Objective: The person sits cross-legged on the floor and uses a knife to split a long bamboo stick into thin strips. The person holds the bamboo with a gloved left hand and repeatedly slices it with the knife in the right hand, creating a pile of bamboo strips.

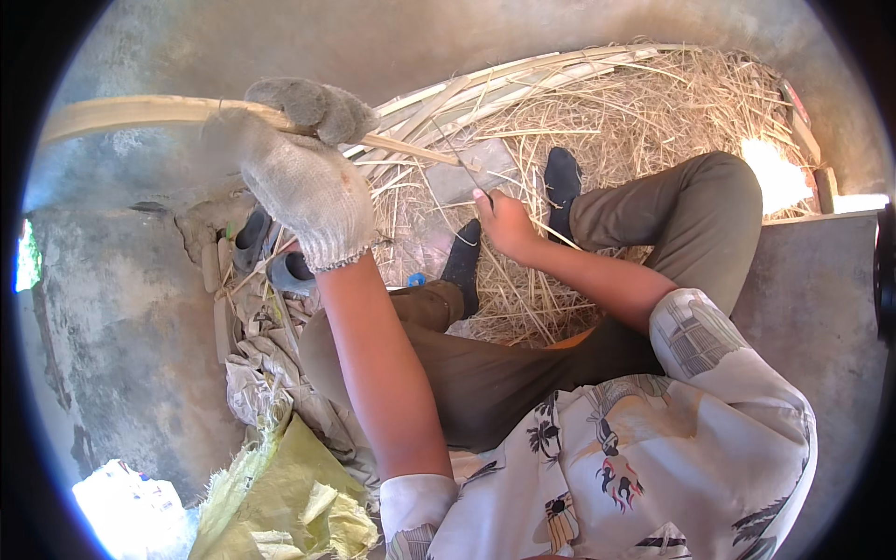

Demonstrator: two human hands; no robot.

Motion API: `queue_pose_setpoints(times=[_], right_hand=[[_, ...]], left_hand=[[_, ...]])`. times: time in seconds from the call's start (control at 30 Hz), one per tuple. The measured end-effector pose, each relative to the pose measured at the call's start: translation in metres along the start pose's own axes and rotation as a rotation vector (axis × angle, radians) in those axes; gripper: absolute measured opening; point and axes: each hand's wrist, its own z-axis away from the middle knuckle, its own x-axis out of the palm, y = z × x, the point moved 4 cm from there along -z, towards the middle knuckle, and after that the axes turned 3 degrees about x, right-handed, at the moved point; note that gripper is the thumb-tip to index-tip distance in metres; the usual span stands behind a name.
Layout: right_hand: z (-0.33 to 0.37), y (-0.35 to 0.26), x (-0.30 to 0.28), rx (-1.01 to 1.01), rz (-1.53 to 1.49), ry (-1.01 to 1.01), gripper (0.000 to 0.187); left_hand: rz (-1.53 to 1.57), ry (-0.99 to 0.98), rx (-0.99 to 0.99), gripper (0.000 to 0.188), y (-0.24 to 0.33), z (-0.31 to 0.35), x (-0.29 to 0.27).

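Note:
A grey-white knitted glove covers my left hand (303, 159), raised at the upper left. Its fingers are wrapped round a long pale bamboo strip (140, 109), which runs from the left rim through the grip to a thinner end near the middle. My bare right hand (509, 224) is closed on a knife (459, 161) with a thin, dark blade. The blade slants up and left, close to the strip's end; whether they touch I cannot tell. Most of the knife's handle is hidden in the fist. Under the blade lies a flat grey block (453, 182).
Straw-like shavings (672, 112) cover the floor ahead, with long bamboo strips (551, 70) along the wall. My feet in dark socks (561, 177) rest among them. Dark shoes (252, 238), crumpled cloth (257, 383) and a yellow-green woven sack (289, 476) lie at left.

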Motion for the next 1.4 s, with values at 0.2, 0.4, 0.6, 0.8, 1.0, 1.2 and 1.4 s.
queue_pose_setpoints(times=[0.2, 0.4, 0.6, 0.8, 1.0, 1.2, 1.4], right_hand=[[0.003, -0.008, -0.006, -0.238, -0.035, -0.102, 0.053], [-0.032, 0.094, 0.020, 0.135, 0.280, -0.175, 0.061], [-0.037, 0.103, 0.035, 0.335, -0.095, -0.339, 0.065], [-0.026, 0.046, 0.007, 0.361, -0.107, -0.262, 0.057], [-0.037, -0.026, -0.021, -0.162, -0.163, 0.063, 0.043], [-0.019, 0.018, -0.027, -0.183, -0.172, 0.066, 0.046], [-0.032, 0.102, 0.014, 0.201, 0.256, -0.214, 0.043]], left_hand=[[-0.195, 0.006, 0.205, 0.101, -0.008, -0.002, -0.015], [-0.302, -0.005, 0.217, 0.103, -0.003, 0.004, -0.011], [-0.294, 0.079, 0.244, 0.085, -0.016, -0.006, -0.018], [0.273, -0.172, -0.077, 0.079, 0.015, 0.008, 0.030], [0.240, 0.001, -0.080, 0.079, 0.006, 0.001, 0.023], [0.223, 0.117, -0.051, 0.082, 0.005, -0.012, 0.013], [0.236, 0.074, -0.081, 0.084, 0.005, -0.012, 0.007]])
